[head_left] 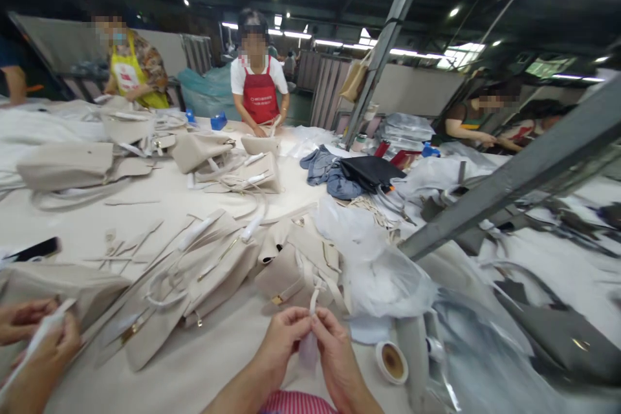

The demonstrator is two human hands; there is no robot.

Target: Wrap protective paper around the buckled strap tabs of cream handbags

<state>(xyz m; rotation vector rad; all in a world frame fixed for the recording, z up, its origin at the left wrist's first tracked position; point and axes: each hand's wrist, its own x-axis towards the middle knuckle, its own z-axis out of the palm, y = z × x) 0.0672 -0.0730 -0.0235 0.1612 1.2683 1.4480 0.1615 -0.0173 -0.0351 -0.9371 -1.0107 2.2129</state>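
White and thin, a small strip (310, 310) was pinched between the fingertips of both hands at the near edge of the desk (218, 362). The left hand (281, 343) and the right hand (334, 352) were brought together, thumbs and forefingers closed on the strip's upper part, with the other fingers curled loosely below. The strip was held upright just above the desk, and its lower end was hidden between the palms. It was judged to be light, soft and limp, likely paper or film, easily creased or torn; a gentle pinch near its top edge, as shown, was judged the best hold.

Just beyond the fingers, a beige handbag (291, 278) was laid on its side, and a larger beige handbag (194, 278) with wrapped handles was spread beside it to the left. A tape roll (392, 362) was set near the right hand, and crumpled clear plastic bags (383, 272) were piled past it. A grey steel beam (509, 174) was slanted across the right side. At the lower left, another person's hands (33, 343) were closed on a white strip of their own. Further off, a phone (36, 249) was left on the desk, and a person in a red apron (259, 97) was seen across it.
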